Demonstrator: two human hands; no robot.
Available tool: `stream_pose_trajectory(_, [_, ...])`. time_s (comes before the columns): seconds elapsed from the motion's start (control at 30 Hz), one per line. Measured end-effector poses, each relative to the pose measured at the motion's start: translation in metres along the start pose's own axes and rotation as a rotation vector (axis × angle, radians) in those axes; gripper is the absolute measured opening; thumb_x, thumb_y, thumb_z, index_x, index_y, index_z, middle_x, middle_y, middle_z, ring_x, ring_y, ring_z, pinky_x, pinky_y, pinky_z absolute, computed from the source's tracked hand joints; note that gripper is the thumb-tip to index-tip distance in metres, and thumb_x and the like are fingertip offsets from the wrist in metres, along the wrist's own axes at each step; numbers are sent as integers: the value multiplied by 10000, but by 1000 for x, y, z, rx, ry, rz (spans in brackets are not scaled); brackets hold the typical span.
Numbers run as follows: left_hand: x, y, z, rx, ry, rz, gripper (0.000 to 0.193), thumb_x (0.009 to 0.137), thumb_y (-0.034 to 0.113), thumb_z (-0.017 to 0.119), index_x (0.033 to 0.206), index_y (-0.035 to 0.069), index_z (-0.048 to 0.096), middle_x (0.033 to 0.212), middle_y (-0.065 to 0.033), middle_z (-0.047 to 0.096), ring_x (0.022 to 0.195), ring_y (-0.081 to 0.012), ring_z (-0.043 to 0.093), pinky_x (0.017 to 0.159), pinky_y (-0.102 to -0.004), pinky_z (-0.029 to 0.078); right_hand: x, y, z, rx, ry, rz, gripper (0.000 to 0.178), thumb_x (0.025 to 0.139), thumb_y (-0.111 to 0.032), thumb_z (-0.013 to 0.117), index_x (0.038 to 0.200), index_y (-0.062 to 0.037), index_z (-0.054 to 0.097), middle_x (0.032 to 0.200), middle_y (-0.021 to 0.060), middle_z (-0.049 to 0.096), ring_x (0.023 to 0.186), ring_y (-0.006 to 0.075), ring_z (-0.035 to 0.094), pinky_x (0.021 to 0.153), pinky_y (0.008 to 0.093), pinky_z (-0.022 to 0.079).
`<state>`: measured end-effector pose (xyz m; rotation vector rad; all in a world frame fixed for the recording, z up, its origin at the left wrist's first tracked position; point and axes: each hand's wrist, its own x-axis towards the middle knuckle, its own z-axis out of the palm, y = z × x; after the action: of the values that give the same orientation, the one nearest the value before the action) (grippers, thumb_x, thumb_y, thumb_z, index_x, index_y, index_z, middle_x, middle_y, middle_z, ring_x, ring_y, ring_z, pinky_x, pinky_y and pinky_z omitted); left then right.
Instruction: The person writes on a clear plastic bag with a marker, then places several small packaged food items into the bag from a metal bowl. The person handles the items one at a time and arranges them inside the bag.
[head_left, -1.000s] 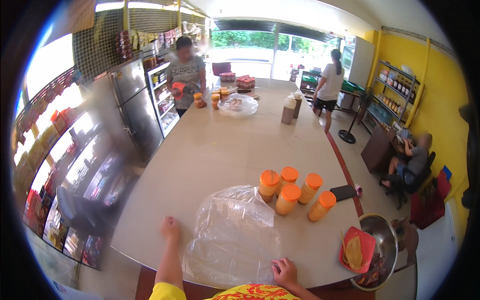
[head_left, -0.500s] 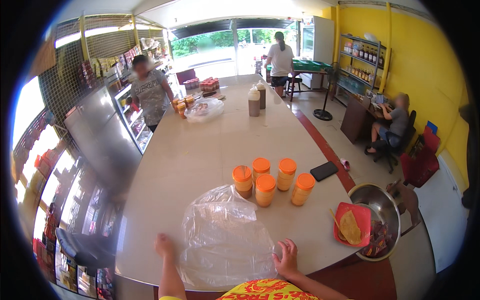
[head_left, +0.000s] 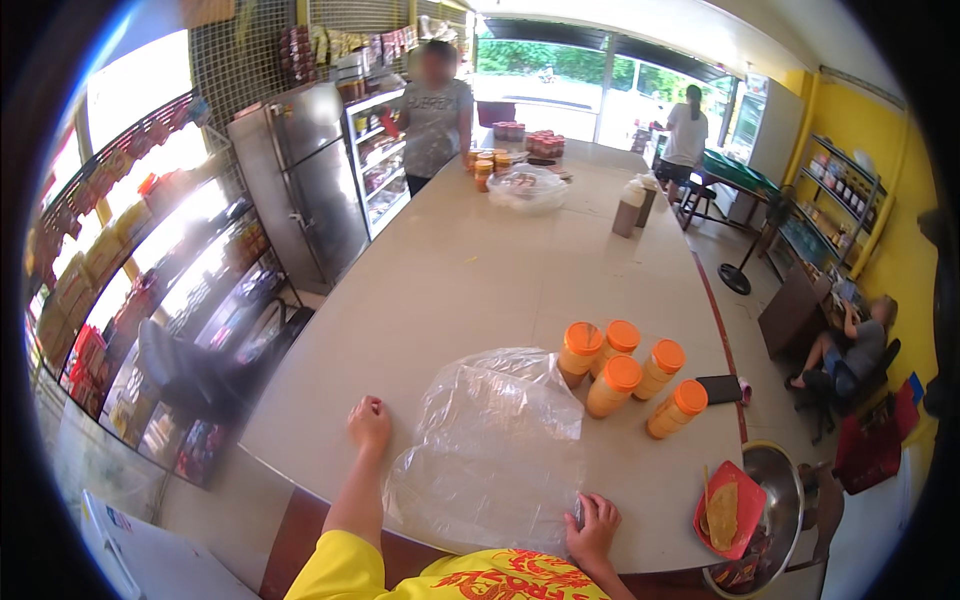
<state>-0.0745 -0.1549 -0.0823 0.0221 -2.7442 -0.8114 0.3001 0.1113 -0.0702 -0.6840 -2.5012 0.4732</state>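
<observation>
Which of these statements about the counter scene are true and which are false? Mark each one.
1. Five orange-lidded jars stand together on the counter. True.
2. The right hand rests at the near edge of the clear plastic bag. True.
3. The left hand holds a jar. False: it rests on the counter beside the bag, holding nothing.
4. The dark phone lies on the bag. False: it lies on the counter beside the jars.

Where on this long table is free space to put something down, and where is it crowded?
The table is bare in the wide middle stretch, between the clear plastic bag and the two brown bottles. It is crowded at the orange-lidded jars beside the bag, and at the far end.
</observation>
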Motion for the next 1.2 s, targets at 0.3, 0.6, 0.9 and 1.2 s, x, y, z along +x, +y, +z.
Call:
stream_pose_trajectory(0.3, [1,5,0,-12,-17,-4,101,849,210,590,880,129,640,817,-60,669,883,-264,606,812,-418,468,-2,5,3,-31,-1,-12,428,746,-266,708,1126,-93,615,1167,121,536,1127,330,453,985,485,315])
stream_pose_trajectory(0.6, [-1,-2,4,-47,13,13,86,830,179,600,881,122,639,798,-52,653,887,-261,596,825,-404,459,-3,5,4,10,18,-9,411,730,-252,715,1101,-99,626,1169,120,540,1123,330,457,989,489,316])
stream_pose_trajectory(0.9, [-6,-1,1,-12,3,41,92,836,185,591,883,125,643,834,-51,666,902,-265,592,836,-406,450,-3,6,3,33,6,4,386,738,-221,714,1094,-104,619,1170,120,533,1135,323,449,996,477,313])
stream_pose_trajectory(1.2, [-10,-2,4,-42,1,28,116,845,187,576,889,116,655,847,-123,662,846,-312,612,741,-443,485,-4,9,3,13,25,-3,376,745,-236,706,1091,-112,628,1163,108,555,1108,319,484,978,480,336])
